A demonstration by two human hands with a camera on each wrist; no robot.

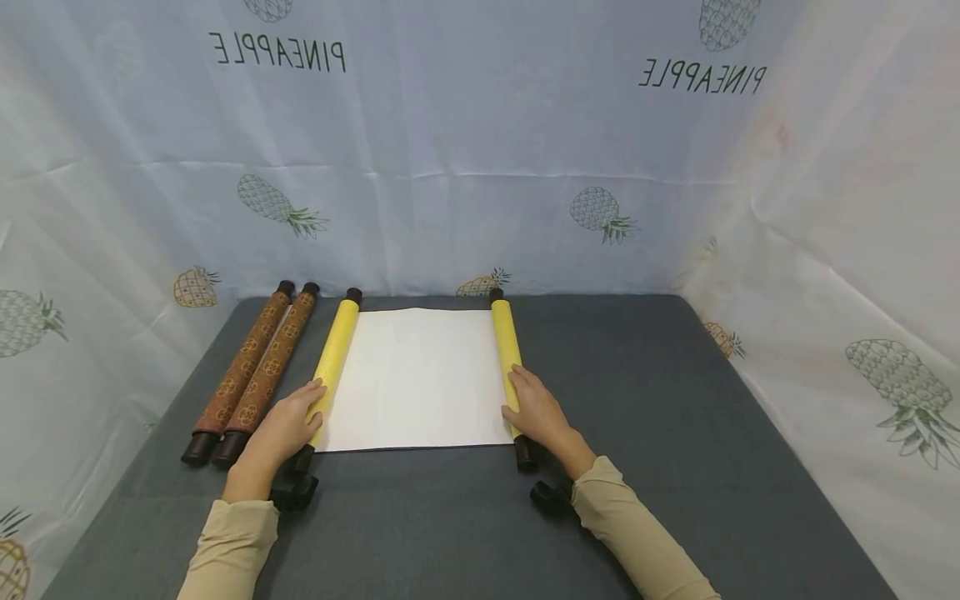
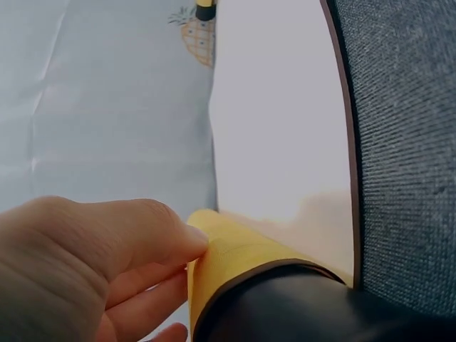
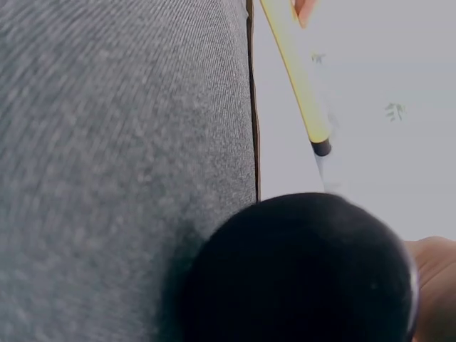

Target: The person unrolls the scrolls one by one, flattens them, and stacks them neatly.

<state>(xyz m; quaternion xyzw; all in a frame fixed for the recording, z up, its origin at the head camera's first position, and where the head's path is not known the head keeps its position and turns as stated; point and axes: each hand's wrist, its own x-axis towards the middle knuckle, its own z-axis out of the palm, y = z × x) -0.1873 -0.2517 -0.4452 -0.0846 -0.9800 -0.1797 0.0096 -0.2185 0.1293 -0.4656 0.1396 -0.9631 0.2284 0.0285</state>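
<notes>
A partly unrolled scroll lies on the dark table, its white sheet (image 1: 420,379) showing between two yellow rolls with dark end knobs. My left hand (image 1: 288,421) grips the near half of the left roll (image 1: 339,337). In the left wrist view the thumb (image 2: 174,239) presses on the yellow backing, with fingers around the outer side. At the near half of the right roll (image 1: 506,335), my right hand (image 1: 542,412) holds it between thumb and fingers. A large dark knob (image 3: 299,271) hides most of that hand in the right wrist view.
Two rolled scrolls with brown patterned covers, one at the far left (image 1: 242,379) and one beside it (image 1: 277,367), lie close to my left hand. A white curtain (image 1: 465,117) printed with pineapples borders the grey table (image 1: 637,400) at the back and sides.
</notes>
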